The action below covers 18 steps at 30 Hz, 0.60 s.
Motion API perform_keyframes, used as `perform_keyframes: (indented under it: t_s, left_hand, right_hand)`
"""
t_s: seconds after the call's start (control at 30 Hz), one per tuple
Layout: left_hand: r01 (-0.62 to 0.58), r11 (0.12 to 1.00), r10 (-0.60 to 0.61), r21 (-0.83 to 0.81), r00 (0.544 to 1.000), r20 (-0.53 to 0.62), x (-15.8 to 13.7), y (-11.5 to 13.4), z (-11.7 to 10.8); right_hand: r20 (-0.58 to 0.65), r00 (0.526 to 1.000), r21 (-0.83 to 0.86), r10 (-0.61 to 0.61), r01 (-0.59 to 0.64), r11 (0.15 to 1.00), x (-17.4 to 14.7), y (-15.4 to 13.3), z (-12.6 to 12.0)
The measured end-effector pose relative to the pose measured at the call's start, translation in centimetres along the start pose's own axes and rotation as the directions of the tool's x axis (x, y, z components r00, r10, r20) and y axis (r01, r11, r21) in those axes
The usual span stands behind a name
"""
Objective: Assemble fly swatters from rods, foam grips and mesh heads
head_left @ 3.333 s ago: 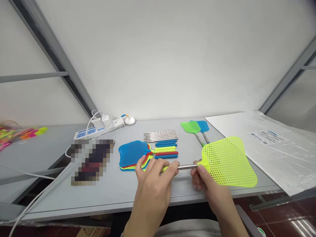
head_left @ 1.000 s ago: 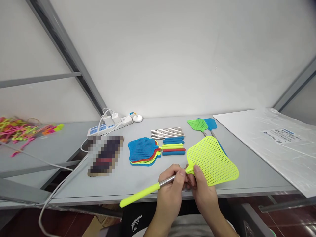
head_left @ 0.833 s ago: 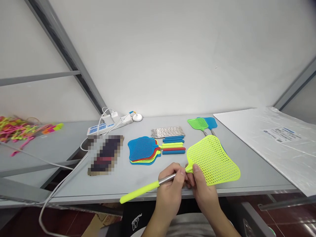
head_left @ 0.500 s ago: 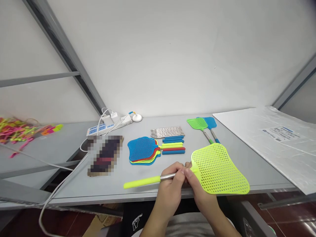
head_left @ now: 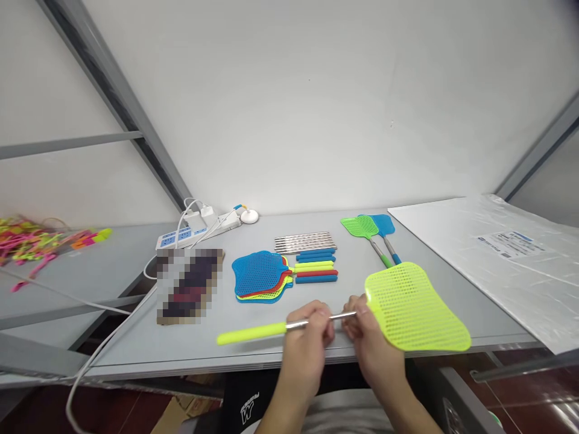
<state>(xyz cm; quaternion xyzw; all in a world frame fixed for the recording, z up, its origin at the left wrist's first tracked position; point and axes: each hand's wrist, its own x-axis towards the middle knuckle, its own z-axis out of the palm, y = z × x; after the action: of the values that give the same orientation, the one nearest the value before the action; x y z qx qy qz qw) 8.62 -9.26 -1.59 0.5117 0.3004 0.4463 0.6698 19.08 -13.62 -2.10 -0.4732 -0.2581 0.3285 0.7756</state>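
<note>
the fly swatter (head_left: pixel 416 307) is bright yellow-green and held up near the front edge of the worktop (head_left: pixel 203 346), lying nearly level with its head to the right. the head is a broad, flared mesh, the rod (head_left: pixel 342 316) is shiny metal, thicker by the handle and thinner between the hands, and the handle (head_left: pixel 253 333) is smooth and round-ended. the left hand (head_left: pixel 305 337) has its grip closed around the rod just beside the handle; the right hand (head_left: pixel 373 337) has its grip closed at the neck, where rod and head meet.

the worktop is pale grey, against a plain white wall (head_left: pixel 289 120) with grey metal posts on both sides. on it lie a stack of mesh heads (head_left: pixel 257 271) in blue, red and yellow, a row of metal rods (head_left: pixel 303 242) and a row of blue, yellow and red handles (head_left: pixel 319 273). farther back, a green swatter (head_left: pixel 360 226) partly overlaps a blue swatter (head_left: pixel 384 225). a power strip (head_left: pixel 178 236) with white plugs stands back left, and a white wrapped sheet (head_left: pixel 452 241) covers the right side.

a patch of coarse squares hides the flat object (head_left: pixel 190 286) on the left. the colourful heap (head_left: pixel 36 247) beyond is blurred and cut off by the picture's edge. the right fingers cover the neck, so the joint is hard to make out, and the sheet's label is too small to read.
</note>
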Motion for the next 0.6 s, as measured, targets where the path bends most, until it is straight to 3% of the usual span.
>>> perform_keyframes:
  t_s: [0.13,0.37,0.6]
  left_hand:
    - [-0.041,0.999,0.04,-0.013,0.995,-0.096,0.4,0.8,-2.2]
    - [0.062,0.998,-0.062,0.028,0.998,-0.029,0.3,1.5,-2.2]
    - [0.06,0.996,-0.056,0.072,0.997,-0.061,0.6,1.3,-2.2]
  right_hand:
    - [0.03,0.999,0.114,0.045,-0.048,0.992,1.7,-0.9,-1.3]
    - [0.072,0.994,0.165,0.076,-0.087,0.982,1.7,-1.2,-1.3]
    - [-0.092,0.995,0.19,0.048,-0.03,0.981,1.5,-1.1,-1.2]
